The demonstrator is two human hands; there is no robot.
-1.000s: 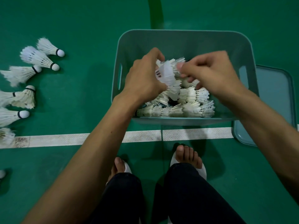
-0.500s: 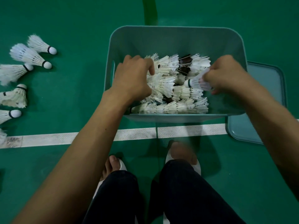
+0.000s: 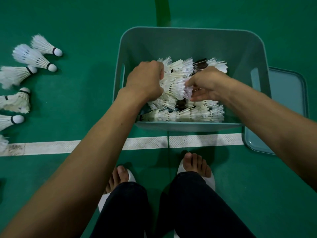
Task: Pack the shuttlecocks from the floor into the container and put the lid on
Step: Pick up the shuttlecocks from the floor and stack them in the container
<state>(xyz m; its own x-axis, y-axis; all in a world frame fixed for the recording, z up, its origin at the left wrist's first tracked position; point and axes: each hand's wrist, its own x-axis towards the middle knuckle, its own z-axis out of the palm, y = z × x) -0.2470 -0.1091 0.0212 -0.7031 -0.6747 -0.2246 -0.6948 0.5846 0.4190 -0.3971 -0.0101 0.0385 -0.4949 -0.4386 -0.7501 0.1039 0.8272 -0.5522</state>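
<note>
Both hands inside the container

Your left hand (image 3: 145,79) is curled closed on a stack of shuttlecocks (image 3: 173,86) inside the container (image 3: 188,126); your right hand (image 3: 205,85) pinches its feathered end. More shuttlecocks (image 3: 34,56) lie on the floor (image 3: 85,83) at left. The lid (image 3: 288,107) lies right.

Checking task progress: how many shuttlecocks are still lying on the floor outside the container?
7 in view, all left of the container: one, two, three, four, five, six, stacked top to bottom; the fourth looks like two nested. More may lie beyond the frame's left edge.

White court line (image 3: 51,147), white slippers (image 3: 210,179)
</note>
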